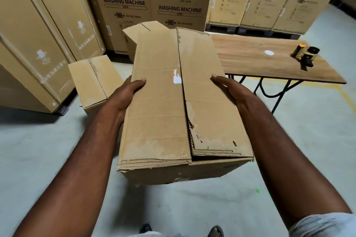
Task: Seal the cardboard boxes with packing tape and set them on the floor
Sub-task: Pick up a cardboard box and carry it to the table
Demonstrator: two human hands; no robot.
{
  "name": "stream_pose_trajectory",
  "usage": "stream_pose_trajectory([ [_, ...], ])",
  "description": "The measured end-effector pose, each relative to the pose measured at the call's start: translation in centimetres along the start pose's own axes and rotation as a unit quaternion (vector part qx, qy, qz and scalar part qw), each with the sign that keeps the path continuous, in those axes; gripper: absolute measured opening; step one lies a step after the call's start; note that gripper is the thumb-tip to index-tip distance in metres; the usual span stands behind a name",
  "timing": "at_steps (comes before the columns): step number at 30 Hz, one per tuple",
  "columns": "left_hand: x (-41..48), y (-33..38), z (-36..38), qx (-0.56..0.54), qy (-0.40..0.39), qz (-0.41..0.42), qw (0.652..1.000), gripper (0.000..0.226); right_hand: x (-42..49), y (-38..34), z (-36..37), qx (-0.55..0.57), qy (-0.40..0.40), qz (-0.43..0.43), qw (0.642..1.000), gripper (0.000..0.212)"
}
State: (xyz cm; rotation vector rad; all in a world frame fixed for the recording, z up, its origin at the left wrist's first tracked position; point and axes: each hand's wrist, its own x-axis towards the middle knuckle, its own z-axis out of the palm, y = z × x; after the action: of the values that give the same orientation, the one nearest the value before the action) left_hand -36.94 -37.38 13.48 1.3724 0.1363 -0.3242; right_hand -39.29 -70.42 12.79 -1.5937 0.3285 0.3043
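Observation:
I hold a brown cardboard box [159, 106] in the air in front of me, above the floor. Its two top flaps are folded down and meet along a middle seam; I see no tape on it. My left hand [126, 92] grips the box's left side with the thumb on top. My right hand [228, 88] grips the right side, thumb lying on the right flap. A tape dispenser [305, 56] lies on the far right of the wooden table [260, 57]. A second closed box [92, 79] sits on the floor at the left.
Tall washing machine cartons [179, 0] line the back wall and the left side. Another cardboard box [138, 31] stands behind the held one. The folding table has black legs [277, 94]. My shoes [215, 231] show at the bottom on the grey floor.

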Motion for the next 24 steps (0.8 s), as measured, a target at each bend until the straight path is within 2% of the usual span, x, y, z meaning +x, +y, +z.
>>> stream_pose_trajectory([
  [3, 0.4, -0.9, 6.0, 0.003, -0.025, 0.006, 1.000, 0.021, -0.4, 0.1, -5.4, 0.036, 0.036, 0.018, 0.999, 0.066],
  [7, 2.4, -2.8, 13.6, 0.001, -0.039, 0.008, 0.999, 0.021, -1.6, -0.3, -12.4, 0.070, 0.053, 0.027, 0.996, 0.029],
  [9, 3.1, -3.4, 17.1, 0.000, -0.047, -0.005, 0.999, 0.021, -1.9, -0.2, -15.6, 0.091, 0.060, 0.038, 0.993, 0.019],
  [15, 6.5, -4.9, 25.8, 0.006, -0.066, -0.021, 0.998, 0.039, -1.3, 0.1, -24.5, 0.130, 0.079, 0.059, 0.987, 0.020],
  [24, 16.3, -5.1, 34.4, 0.012, -0.079, -0.029, 0.996, 0.040, 5.3, -1.1, -33.6, 0.161, 0.118, 0.036, 0.979, 0.029],
])
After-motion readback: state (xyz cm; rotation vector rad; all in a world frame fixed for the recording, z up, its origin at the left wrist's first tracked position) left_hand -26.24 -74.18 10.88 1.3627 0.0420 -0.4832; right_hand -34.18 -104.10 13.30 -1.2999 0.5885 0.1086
